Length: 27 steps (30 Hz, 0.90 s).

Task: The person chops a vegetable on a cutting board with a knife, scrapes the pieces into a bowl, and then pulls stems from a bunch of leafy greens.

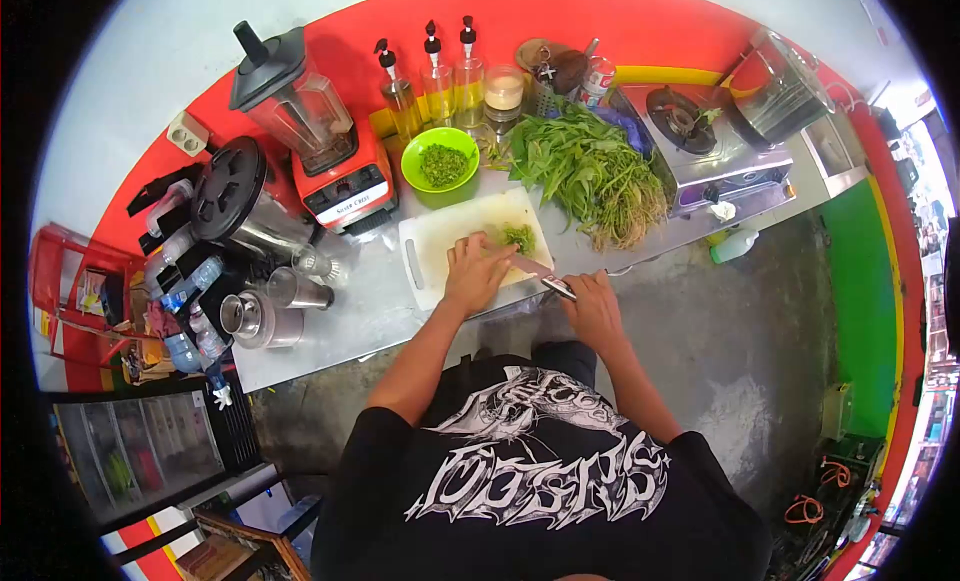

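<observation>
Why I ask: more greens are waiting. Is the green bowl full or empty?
Partly full: chopped greens cover the bottom of the green bowl, with bare wall showing all around them, well below the rim.

I see three oil bottles [437, 81], one blender [320, 131], one green bowl [415, 156], one white cutting board [430, 246], one knife [535, 269], one gas stove [700, 131], and two hands: left hand [475, 271] and right hand [590, 306].

Finely chopped greens [518, 237] sit heaped on a white cutting board [430, 243], a knife [545, 278] angled across its near right corner.
</observation>
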Motion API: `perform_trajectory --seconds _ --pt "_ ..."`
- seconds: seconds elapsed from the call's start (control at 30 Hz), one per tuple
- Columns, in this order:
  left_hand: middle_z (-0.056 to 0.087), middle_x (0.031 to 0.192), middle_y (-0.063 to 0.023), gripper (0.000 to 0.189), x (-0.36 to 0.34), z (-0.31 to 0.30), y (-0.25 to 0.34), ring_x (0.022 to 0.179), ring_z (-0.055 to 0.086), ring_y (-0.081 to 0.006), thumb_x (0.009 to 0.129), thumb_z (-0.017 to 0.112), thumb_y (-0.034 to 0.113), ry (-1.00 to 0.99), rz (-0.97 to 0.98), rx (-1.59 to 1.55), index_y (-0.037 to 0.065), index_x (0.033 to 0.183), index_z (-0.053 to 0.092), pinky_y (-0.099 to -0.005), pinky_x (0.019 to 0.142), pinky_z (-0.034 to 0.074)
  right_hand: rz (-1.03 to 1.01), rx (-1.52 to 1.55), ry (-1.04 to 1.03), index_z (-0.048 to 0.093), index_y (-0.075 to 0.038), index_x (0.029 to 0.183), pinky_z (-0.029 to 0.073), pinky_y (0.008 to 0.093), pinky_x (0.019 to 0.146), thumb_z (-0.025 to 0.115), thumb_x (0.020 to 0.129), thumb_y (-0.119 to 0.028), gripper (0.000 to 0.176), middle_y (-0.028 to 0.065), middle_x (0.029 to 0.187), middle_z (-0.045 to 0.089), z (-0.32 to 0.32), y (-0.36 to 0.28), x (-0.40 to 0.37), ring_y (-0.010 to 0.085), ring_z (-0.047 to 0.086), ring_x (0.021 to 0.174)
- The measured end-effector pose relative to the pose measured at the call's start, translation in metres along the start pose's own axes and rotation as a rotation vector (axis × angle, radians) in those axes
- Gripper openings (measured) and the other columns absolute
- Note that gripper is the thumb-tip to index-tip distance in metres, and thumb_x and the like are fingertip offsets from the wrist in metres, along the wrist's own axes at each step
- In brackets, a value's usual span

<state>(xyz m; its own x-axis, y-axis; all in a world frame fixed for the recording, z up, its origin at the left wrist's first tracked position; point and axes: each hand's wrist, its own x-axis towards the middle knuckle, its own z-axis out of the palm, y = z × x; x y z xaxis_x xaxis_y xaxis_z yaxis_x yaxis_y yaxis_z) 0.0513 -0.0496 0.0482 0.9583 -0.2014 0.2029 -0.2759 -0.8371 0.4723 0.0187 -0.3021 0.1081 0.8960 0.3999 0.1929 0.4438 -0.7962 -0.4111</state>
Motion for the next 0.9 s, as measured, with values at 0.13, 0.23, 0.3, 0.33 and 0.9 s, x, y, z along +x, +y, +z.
perform_trajectory --seconds 0.13,0.23,0.3,0.33,0.9 --pt "0.048 0.130 -0.0148 0.038 0.002 0.000 -0.010 0.120 0.040 -0.0339 0.100 0.051 0.039 -0.019 -0.013 0.054 0.028 0.133 0.067 -0.0486 0.099 0.032 -0.002 -0.002 0.041 0.067 -0.005 0.107 0.044 0.0440 0.085 0.074 0.079 -0.012 0.031 0.0131 0.097 0.066 -0.011 0.004 -0.009 0.0341 0.054 0.094" --pt "0.046 0.133 -0.0151 0.041 0.002 0.001 -0.018 0.120 0.040 -0.0344 0.100 0.050 0.039 -0.050 -0.046 0.104 0.027 0.137 0.063 -0.0495 0.100 0.031 0.028 0.017 0.019 0.067 -0.004 0.109 0.045 0.0444 0.085 0.073 0.079 -0.012 0.031 0.0135 0.097 0.066 -0.020 0.004 -0.013 0.0351 0.054 0.094" --pt "0.045 0.134 -0.0153 0.043 0.000 0.007 -0.025 0.120 0.039 -0.0347 0.100 0.050 0.038 -0.057 -0.064 0.138 0.027 0.140 0.060 -0.0499 0.101 0.031 0.045 0.025 0.036 0.067 -0.004 0.108 0.045 0.0454 0.084 0.073 0.080 -0.012 0.030 0.0144 0.096 0.067 -0.016 0.009 -0.017 0.0360 0.055 0.093" --pt "0.044 0.135 -0.0156 0.046 -0.001 0.011 -0.028 0.120 0.039 -0.0350 0.100 0.050 0.038 -0.026 -0.104 0.163 0.026 0.143 0.056 -0.0501 0.101 0.031 0.063 0.034 0.053 0.067 -0.004 0.107 0.046 0.0464 0.083 0.072 0.080 -0.012 0.029 0.0153 0.095 0.067 -0.012 0.013 -0.019 0.0370 0.055 0.092" --pt "0.043 0.134 -0.0208 0.059 -0.035 -0.010 0.017 0.122 0.040 -0.0382 0.095 0.060 0.037 -0.041 0.211 -0.035 0.033 0.152 0.044 -0.0486 0.105 0.032 0.605 0.924 -0.168 0.066 0.002 0.100 0.040 0.0271 0.056 0.058 0.101 -0.026 0.029 -0.0007 0.067 0.057 0.036 0.006 0.016 0.0082 0.050 0.059"
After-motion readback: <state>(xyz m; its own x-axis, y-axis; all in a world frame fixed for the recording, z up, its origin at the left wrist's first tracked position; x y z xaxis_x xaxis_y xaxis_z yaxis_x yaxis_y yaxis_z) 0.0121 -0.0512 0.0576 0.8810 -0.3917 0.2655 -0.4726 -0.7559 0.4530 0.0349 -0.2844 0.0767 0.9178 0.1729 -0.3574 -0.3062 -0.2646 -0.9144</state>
